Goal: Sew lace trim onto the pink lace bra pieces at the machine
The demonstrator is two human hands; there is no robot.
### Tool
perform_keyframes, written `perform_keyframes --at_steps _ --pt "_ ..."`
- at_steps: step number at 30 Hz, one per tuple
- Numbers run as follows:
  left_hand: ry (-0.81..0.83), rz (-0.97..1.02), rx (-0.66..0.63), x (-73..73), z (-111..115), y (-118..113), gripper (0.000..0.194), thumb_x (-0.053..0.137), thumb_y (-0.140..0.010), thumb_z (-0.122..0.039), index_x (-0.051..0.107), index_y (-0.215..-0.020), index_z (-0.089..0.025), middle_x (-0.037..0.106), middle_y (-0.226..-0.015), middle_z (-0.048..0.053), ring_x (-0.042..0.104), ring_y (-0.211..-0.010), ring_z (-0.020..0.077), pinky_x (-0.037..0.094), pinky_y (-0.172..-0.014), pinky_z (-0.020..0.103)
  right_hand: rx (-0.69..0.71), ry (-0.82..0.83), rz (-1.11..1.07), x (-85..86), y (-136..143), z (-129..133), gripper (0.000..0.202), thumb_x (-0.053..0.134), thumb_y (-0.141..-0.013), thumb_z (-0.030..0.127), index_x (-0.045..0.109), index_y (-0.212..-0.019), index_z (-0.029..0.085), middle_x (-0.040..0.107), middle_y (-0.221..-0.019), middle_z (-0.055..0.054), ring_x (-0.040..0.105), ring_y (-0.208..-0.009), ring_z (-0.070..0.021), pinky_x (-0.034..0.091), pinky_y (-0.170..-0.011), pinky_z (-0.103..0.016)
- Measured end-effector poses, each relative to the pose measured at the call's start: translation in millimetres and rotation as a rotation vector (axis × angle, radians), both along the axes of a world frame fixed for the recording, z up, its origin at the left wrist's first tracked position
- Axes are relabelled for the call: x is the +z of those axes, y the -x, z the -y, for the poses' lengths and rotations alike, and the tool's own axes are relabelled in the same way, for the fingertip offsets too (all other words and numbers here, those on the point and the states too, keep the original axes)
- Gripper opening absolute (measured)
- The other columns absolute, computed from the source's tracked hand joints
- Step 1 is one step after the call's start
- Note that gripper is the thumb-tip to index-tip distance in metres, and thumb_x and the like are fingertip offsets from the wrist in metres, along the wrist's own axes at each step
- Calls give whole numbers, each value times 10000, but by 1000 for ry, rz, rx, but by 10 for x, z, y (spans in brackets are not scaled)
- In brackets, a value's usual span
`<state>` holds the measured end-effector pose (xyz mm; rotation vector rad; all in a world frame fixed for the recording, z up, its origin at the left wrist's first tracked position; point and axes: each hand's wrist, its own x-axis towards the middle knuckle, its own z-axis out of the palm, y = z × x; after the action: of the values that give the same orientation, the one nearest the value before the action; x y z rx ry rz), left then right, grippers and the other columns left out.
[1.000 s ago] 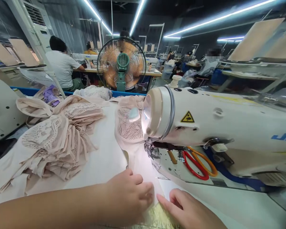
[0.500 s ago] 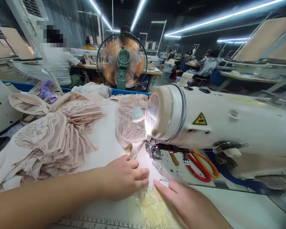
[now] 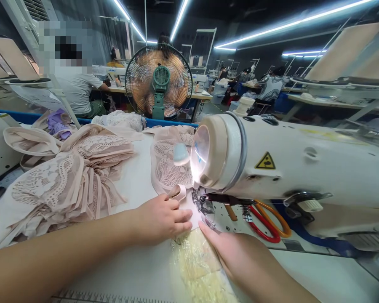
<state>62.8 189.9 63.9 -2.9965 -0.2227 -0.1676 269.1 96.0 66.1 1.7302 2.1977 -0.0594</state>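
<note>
A beige lace garment piece (image 3: 167, 162) lies at the sewing machine's needle area, partly hidden behind the machine head (image 3: 217, 151). From it a narrow beige band (image 3: 180, 192) curls up beside the fingers of my left hand (image 3: 162, 219), which is bent round it just in front of the presser foot (image 3: 200, 202). My right hand (image 3: 232, 248) is stretched out with its fingertips at the bed's edge, beside a yellowish, shiny taped patch (image 3: 200, 265). Its thumb and lower fingers are partly hidden, and nothing shows in its grasp.
A heap of beige lace pieces (image 3: 72, 176) lies to the left. Red-and-orange-handled snips (image 3: 268, 223) rest under the machine arm. A ruler strip (image 3: 107, 296) runs along the front. Beyond the table stand a large fan (image 3: 159, 82) and a seated person (image 3: 74, 86).
Both hands have moved slightly up, towards the presser foot. The beige band now bulges in a higher loop beside my left fingers, and more of the yellowish patch shows.
</note>
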Motion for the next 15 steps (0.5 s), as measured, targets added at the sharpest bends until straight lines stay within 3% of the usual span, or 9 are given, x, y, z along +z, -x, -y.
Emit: perform_keyframes --at_steps 4,9,15 --pt "0 40 -8 3 -71 -13 288 422 -945 -190 598 -1169 -236 619 -1218 47 576 -935 209 377 -751 355 -49 107 29 58 77 -73 785 517 -709 50 324 -1445 242 692 -637 -41 659 -553 -230 151 -378 -292" --pt "-40 -10 19 2 -172 -17 303 380 -967 -200 576 -1194 -237 600 -1258 31 566 -955 200 341 -714 336 -136 121 0 106 207 -125 823 548 -675 23 303 -1450 151 703 -635 -75 671 -568 -259 194 -386 -293" --pt "-55 -20 44 0 -261 -31 333 469 -905 -187 551 -1227 -218 586 -1280 66 545 -1033 234 320 -738 335 -177 92 -12 27 303 -118 954 603 -589 -23 235 -1460 101 691 -600 -99 651 -511 -278 342 -405 -301"
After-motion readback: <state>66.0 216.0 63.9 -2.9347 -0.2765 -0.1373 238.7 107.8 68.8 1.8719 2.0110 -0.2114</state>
